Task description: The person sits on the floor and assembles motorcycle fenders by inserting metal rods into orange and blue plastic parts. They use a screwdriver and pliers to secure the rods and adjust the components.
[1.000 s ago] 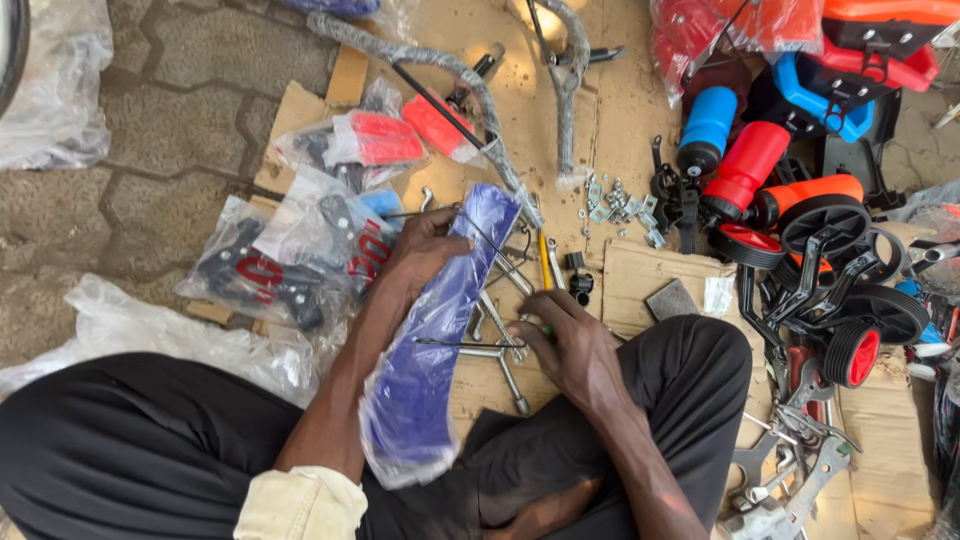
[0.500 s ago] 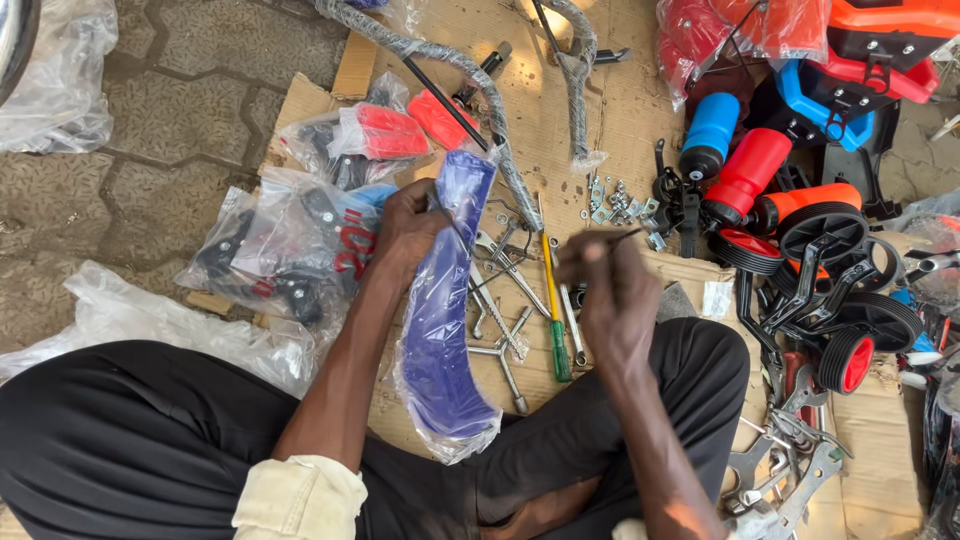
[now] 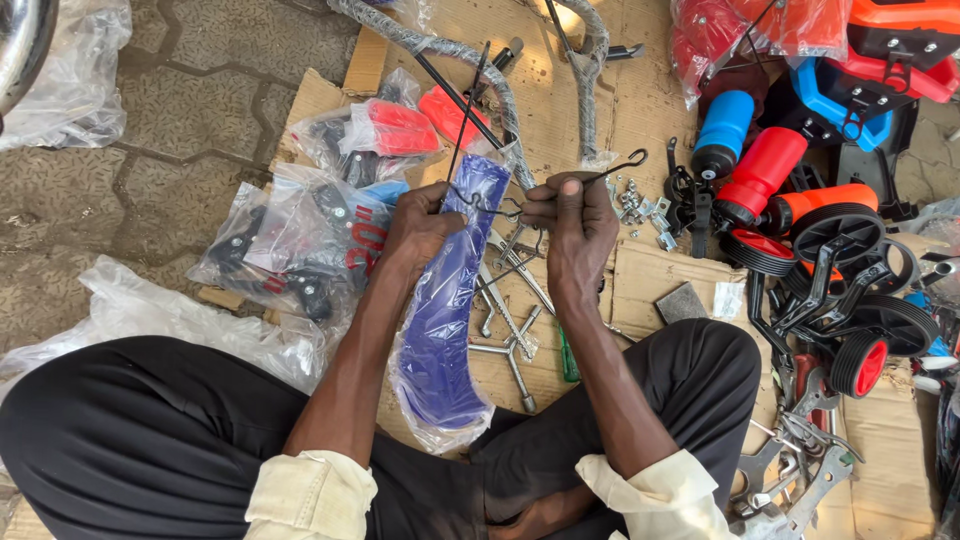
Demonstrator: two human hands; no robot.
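A person sits cross-legged on flattened cardboard point(image 3: 660, 280), the left hand point(image 3: 420, 225) gripping a blue mudguard point(image 3: 445, 320) in clear plastic wrap while the right hand point(image 3: 575, 225) pinches thin black wire stays point(image 3: 610, 170), apparently hooked at the ends. Small training wheels point(image 3: 860, 360) lie nearby.

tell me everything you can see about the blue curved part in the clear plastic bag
The blue curved plastic part is long, narrow and glossy, like a mudguard, sealed in a crinkled clear bag. It lies lengthwise from the hands toward the lap, over cardboard. The left hand grips its upper end; thin black wire rods, pinched by the right hand, cross it there.
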